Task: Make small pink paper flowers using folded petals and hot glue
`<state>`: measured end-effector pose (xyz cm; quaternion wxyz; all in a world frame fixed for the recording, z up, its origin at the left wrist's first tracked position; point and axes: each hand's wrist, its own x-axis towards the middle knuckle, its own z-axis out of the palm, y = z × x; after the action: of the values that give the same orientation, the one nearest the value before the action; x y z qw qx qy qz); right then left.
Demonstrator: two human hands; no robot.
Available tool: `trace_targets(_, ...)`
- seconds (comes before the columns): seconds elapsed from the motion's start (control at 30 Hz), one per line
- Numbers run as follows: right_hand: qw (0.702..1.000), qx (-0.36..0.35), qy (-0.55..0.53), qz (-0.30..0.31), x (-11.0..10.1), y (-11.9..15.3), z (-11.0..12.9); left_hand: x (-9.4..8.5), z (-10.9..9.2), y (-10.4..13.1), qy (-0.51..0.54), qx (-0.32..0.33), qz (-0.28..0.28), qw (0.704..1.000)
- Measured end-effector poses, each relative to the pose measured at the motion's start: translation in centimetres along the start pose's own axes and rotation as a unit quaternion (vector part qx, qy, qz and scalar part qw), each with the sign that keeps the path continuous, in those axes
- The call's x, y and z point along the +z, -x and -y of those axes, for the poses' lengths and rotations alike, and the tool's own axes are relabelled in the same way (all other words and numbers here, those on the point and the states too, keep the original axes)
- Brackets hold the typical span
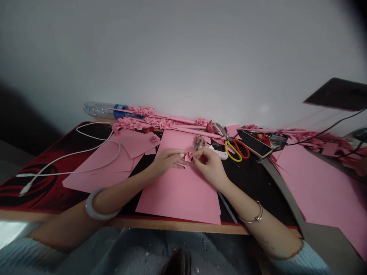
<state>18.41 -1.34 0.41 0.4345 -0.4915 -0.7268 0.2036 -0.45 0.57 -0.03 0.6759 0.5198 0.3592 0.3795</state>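
A small folded pink paper flower (188, 156) is held between both hands above a stack of pink paper sheets (180, 191). My left hand (169, 161) comes in from the left, its fingertips pressed on the flower's left side. From the right, my right hand (210, 165) pinches the flower between thumb and forefinger. Just beyond the right hand lie a small patterned object (200, 141) and a white tool (220, 153), partly hidden by that hand. Scissors with yellow and red handles (237, 150) rest to the right.
Finished paper flowers (137, 123) and rolled pink stems lie along the wall beside a plastic bottle (99, 110). A white cable (69, 172) crosses pink sheets at left. A phone (255, 144) and more pink sheets (321, 183) are at right.
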Motion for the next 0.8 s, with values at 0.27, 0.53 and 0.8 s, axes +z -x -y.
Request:
trace_targets(0.27,0.994,0.067,-0.086,0.001,0.1,0.0,-0.1,0.1,0.2,0.0,-0.03,0.036,0.03,0.998)
trace_targets(0.53,0.993,0.072,-0.093,0.006,0.1,-0.1,-0.3,0.3,1.0,-0.2,-0.069,0.09,0.024,0.993)
trace_targets(0.8,0.998,0.039,-0.044,-0.005,0.2,0.0,-0.1,0.3,1.1,-0.2,-0.104,0.103,0.034,0.989)
